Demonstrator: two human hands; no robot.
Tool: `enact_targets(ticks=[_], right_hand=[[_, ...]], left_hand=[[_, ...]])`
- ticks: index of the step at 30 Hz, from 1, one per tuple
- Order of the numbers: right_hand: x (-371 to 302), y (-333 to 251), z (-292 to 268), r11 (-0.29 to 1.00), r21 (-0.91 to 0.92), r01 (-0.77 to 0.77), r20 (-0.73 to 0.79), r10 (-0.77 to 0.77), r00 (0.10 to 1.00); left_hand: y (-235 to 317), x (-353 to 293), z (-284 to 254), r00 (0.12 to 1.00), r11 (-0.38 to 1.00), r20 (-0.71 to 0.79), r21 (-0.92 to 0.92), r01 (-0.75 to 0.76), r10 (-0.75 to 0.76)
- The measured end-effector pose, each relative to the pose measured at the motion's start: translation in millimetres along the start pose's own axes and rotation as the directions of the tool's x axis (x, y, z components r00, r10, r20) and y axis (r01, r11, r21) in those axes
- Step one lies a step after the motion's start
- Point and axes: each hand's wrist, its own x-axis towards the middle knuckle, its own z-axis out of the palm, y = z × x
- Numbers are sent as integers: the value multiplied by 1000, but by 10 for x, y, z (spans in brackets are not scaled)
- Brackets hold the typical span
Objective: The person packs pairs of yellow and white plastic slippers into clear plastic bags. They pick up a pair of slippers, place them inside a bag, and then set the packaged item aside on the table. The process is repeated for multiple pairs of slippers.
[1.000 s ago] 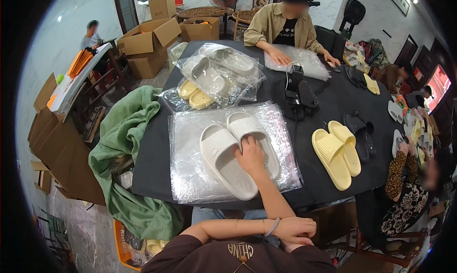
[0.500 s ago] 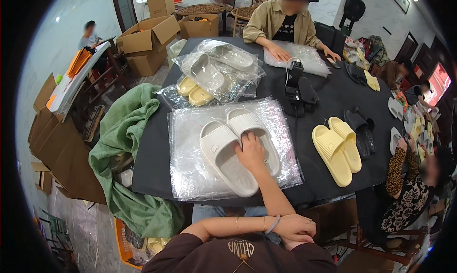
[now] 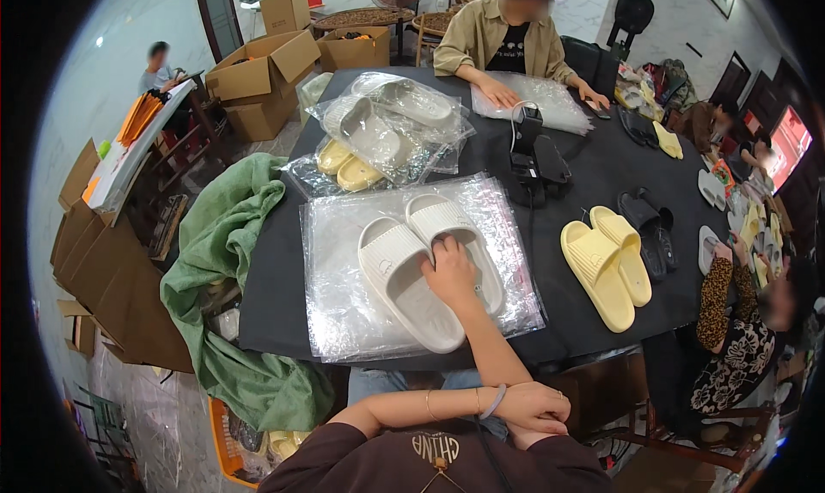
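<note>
A pair of light grey slide slippers (image 3: 388, 257) lies side by side on a stack of clear plastic bags (image 3: 337, 295) at the table's near edge. Bent over the slippers' adjoining inner sides, my right hand (image 3: 451, 270) has its fingers just behind the right slipper's strap and its thumb at the left one. My left arm crosses over my right arm. With its fingers curled round it, my left hand (image 3: 534, 410) rests on the right arm near the elbow. A hair tie (image 3: 494, 402) circles the left wrist.
Right of the bags lie yellow slippers (image 3: 597, 274) and black slippers (image 3: 650, 235). Bagged slippers (image 3: 378, 128) are piled at the far left. A black device (image 3: 537, 158) with a cable stands mid-table. Opposite, a person (image 3: 498, 42) touches plastic bags (image 3: 524, 98). Green cloth (image 3: 228, 227) hangs at the left.
My view has shifted slightly. My hands keep their places on the grey slippers and on my right arm, and the slippers have not moved on the bags.
</note>
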Motion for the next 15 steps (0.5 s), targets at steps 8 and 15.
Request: enact_targets(ticks=[8, 15], right_hand=[[-10, 6, -3, 1000, 1, 4, -17, -4, 1000], [-10, 8, 5, 1000, 2, 24, -38, -24, 999]], left_hand=[[82, -37, -153, 982, 985, 124, 117, 125, -140], [172, 34, -142, 984, 987, 113, -68, 148, -140]])
